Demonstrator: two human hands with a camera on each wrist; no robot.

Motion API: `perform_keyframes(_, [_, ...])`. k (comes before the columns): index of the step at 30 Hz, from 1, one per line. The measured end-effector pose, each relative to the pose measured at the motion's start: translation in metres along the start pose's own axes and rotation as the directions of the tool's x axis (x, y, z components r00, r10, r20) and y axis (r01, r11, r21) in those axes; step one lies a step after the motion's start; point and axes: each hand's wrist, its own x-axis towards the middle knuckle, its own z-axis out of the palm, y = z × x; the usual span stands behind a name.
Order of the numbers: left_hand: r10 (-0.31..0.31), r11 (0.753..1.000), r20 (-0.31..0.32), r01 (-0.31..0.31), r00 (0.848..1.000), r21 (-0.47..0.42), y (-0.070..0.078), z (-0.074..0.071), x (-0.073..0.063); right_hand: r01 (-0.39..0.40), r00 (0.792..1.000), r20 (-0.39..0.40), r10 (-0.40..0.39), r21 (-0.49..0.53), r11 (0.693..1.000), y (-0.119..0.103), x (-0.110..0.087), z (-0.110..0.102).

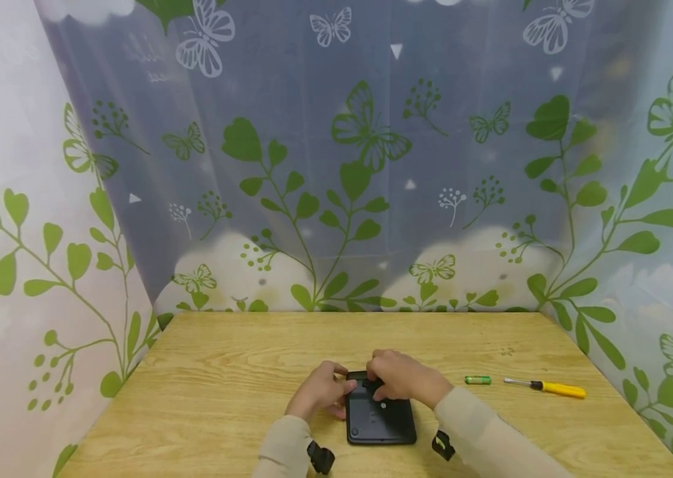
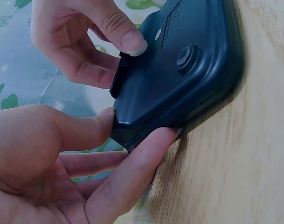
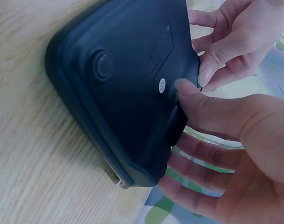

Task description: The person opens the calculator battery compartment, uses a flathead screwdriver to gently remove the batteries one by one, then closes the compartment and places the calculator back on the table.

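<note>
A flat black device (image 1: 380, 425) shaped like a desk calculator lies underside up on the table. Its round rubber foot (image 2: 185, 58) and a small white sticker (image 3: 162, 85) show. My left hand (image 1: 321, 392) grips the device's far left corner, thumb on the edge and fingers beneath. At the far edge, my right hand (image 1: 405, 378) holds the device with the thumb (image 3: 193, 95) on its back near the sticker. The other right fingers pass behind that edge, so their tips are hidden. A dark recess beside the right fingers is partly covered.
On the wooden table (image 1: 223, 372), to the right of the device, lies a green battery (image 1: 478, 380). Further right is a screwdriver (image 1: 557, 389) with a yellow handle. Patterned curtains (image 1: 289, 166) hang behind and at both sides.
</note>
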Motion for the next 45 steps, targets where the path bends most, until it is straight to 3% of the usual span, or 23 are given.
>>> perform_keyframes(6, [0.002,1.000,-0.007,-0.002,1.000,0.005,-0.0005,0.0008,-0.0001,-0.070,0.996,0.046,0.070,-0.016,0.997,0.0017,0.0038,-0.0013])
perform_keyframes(13, [0.014,1.000,-0.010,-0.014,1.000,0.004,-0.0006,0.0012,-0.0007,-0.083,0.995,0.053,0.085,-0.040,0.996,0.0000,0.0036,-0.0025])
perform_keyframes(25, [0.020,1.000,-0.004,-0.020,1.000,-0.001,0.0000,0.0005,-0.0031,-0.046,0.998,-0.058,0.037,-0.168,0.985,-0.0075,0.0041,-0.0043])
perform_keyframes(45, [0.020,1.000,-0.008,-0.020,1.000,0.009,0.0012,0.0000,-0.0049,-0.067,0.998,-0.027,0.065,-0.106,0.992,-0.0056,0.0076,-0.0069])
